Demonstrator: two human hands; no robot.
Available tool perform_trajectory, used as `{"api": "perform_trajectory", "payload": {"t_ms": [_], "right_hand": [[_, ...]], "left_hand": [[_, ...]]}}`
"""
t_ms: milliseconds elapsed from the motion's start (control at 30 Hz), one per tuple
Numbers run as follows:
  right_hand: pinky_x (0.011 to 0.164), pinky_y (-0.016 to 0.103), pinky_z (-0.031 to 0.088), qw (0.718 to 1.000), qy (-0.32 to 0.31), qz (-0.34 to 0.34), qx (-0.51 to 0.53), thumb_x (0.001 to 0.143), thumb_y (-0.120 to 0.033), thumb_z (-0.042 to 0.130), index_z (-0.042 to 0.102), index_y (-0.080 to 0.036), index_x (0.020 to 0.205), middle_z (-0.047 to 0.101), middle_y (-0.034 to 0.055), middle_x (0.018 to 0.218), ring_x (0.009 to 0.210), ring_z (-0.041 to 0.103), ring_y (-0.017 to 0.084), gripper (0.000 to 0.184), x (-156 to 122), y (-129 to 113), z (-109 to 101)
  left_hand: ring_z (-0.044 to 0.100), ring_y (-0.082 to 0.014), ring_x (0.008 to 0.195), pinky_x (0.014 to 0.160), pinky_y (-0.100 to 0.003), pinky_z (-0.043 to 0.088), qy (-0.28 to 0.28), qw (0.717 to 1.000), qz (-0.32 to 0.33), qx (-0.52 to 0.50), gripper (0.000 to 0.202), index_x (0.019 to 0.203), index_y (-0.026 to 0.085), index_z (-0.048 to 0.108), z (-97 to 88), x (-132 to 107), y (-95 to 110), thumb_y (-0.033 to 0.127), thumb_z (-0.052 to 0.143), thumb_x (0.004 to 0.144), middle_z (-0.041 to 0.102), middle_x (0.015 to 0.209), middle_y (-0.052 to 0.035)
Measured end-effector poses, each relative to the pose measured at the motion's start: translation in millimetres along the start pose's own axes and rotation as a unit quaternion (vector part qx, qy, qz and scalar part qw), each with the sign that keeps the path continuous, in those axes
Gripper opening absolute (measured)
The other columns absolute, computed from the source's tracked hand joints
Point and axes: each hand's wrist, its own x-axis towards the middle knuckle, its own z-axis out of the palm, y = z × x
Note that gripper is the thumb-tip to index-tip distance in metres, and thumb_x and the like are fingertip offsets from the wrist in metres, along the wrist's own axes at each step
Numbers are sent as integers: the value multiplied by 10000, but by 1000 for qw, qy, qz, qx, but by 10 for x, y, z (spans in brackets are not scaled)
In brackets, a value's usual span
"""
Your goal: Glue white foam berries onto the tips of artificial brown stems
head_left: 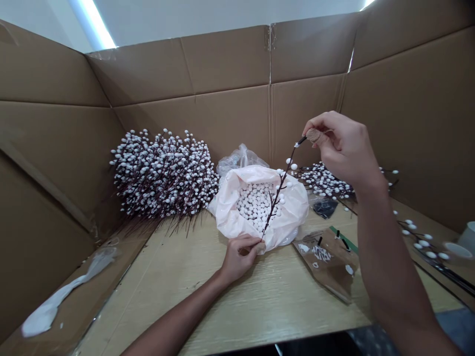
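Observation:
A thin dark twig [277, 194] with a few white buds on it runs upright between my two hands. My left hand [238, 256] pinches its lower end just above the wooden table [208, 291]. My right hand [339, 146] is raised and pinches the twig's top tip, where a white bud sits. A taped thumb shows on that hand. Behind the twig lies an open pale pink plastic bag [260, 205] full of small white foam buds.
A large heap of finished budded twigs [163, 173] lies at the back left. More budded twigs [326, 180] lie at the right. A brown paper scrap [330, 259] with glue spots lies near my right forearm. Cardboard walls [222, 74] enclose the table.

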Motion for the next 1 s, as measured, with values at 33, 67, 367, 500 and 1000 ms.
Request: {"api": "perform_trajectory", "payload": {"t_ms": [33, 67, 367, 500, 1000], "right_hand": [[593, 297, 370, 1000, -3, 1, -2, 816, -76, 481, 584, -212, 784, 565, 30, 765, 633, 492, 147, 174, 0, -2, -5], [595, 297, 371, 1000, -6, 2, -3, 814, -70, 479, 584, -214, 785, 566, 31, 766, 634, 489, 146, 180, -1, -3, -10], [620, 281, 367, 1000, 0, 7, -2, 764, -11, 475, 604, -163, 786, 567, 28, 755, 642, 468, 120, 201, -14, 30, -13], [626, 265, 367, 1000, 10, 2, 0, 749, 20, 457, 611, -139, 804, 574, 31, 773, 658, 476, 109, 228, -12, 28, -16], [639, 270, 378, 1000, -12, -4, 4, 725, 27, 435, 609, -172, 812, 584, 12, 789, 682, 496, 122, 278, -21, 63, -17]], "left_hand": [[631, -176, 625, 572, -257, 471, 0, 1000, 0, -1, 207, 800, 69, 765, -2, 1, 1, 218, 622, 809, 728, 708, -130], [633, -177, 629, 575, -258, 473, 0, 1000, 0, -1, 203, 803, 69, 765, -3, 2, 2, 217, 625, 807, 730, 712, -131], [633, -170, 625, 571, -253, 472, -1, 1000, 5, 5, 183, 793, 100, 768, -3, 8, 18, 211, 624, 807, 735, 715, -115], [632, -168, 628, 573, -250, 471, -3, 1000, 8, 5, 183, 799, 95, 768, -6, 7, 13, 212, 627, 807, 734, 716, -115], [640, -169, 633, 566, -245, 478, 0, 1000, 15, 10, 180, 804, 106, 768, -11, 4, 16, 214, 624, 808, 734, 716, -113]]}}
